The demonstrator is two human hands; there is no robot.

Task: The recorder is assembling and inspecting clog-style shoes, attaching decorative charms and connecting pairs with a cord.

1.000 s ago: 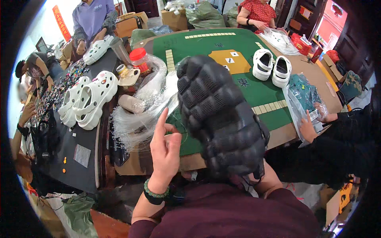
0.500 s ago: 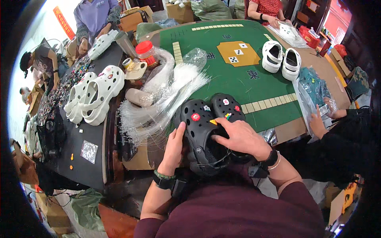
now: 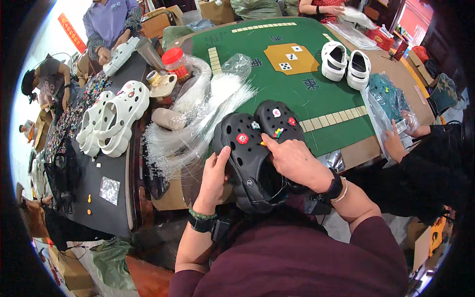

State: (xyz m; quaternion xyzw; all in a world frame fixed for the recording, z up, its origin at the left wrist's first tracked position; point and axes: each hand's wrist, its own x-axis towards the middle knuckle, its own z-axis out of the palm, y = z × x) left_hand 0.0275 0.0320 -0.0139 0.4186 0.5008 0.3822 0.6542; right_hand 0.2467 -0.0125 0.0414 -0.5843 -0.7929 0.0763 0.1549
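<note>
A pair of black clogs is in front of me, the left clog (image 3: 238,161) slightly nearer than the right clog (image 3: 279,123). My left hand (image 3: 213,175) is closed on the left clog's outer side, thumb on top. The index finger of my right hand (image 3: 299,161) presses a small yellow shoe charm (image 3: 263,143) at the left clog's inner upper edge; the thumb is hidden at the opening. A red charm (image 3: 242,138) and a black-and-white charm (image 3: 255,125) sit on the same clog. White, red and multicoloured charms (image 3: 278,132) decorate the right clog.
A bundle of clear plastic strands (image 3: 198,131) lies left of the clogs on the green table mat (image 3: 232,44). White clogs (image 3: 118,119) stand on the dark left table, another white pair (image 3: 345,67) at far right. A red-lidded jar (image 3: 175,64) stands behind. Co-workers' hands work around the tables.
The black clogs have risen slightly in view and tilted. My right index finger has straightened onto the yellow charm, and its thumb has gone out of sight. A far co-worker lifts a white item.
</note>
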